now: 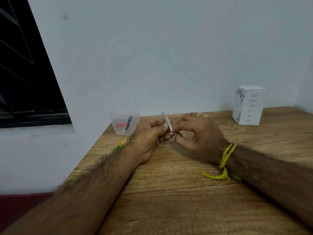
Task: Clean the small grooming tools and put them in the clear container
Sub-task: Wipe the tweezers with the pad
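Bare forearms reach in from the bottom corners across the wooden bench [177, 200], the right wrist tied with a frayed yellow thread bracelet [224, 162]. Both hands meet at mid-bench around a small metal grooming tool [168, 123], which stands tilted, its curved end up. The left hand [149, 134] has its fingers curled round the tool's middle; the right hand [194, 136] pinches the lower end between thumb and forefinger and wears rings. Behind the left hand, near the wall, the clear container [125, 120] sits open-topped with a pink tool [121, 125] and a dark tool [128, 122] inside. Far right stands a white carton [249, 105]; its printed text and barcodes are too small to read.
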